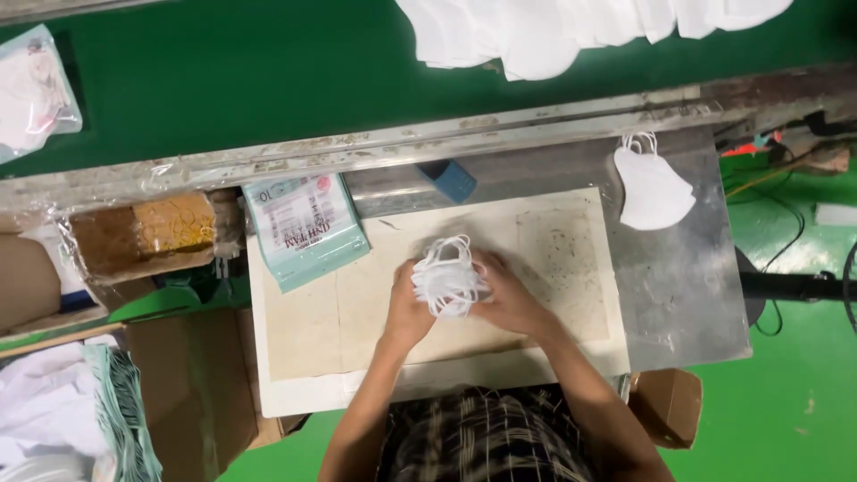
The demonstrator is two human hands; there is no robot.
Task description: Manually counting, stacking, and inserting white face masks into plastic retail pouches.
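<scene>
Both my hands grip one bundle of white face masks (446, 278) with looped ear straps, held just above a beige work board (553, 259). My left hand (406, 308) clasps the bundle's left side. My right hand (511, 299) presses against its right side. A stack of flat teal-and-white mask packets (303, 228) lies at the board's far left corner. A single white mask (653, 187) rests on the metal table (687, 295) to the right.
A green conveyor belt (232, 80) runs across the top, carrying a pile of white masks (571, 27) and a bagged pack (31, 89). A small blue block (446, 178) sits by the belt's rail. Cardboard boxes (192, 393) stand at left; cables trail at right.
</scene>
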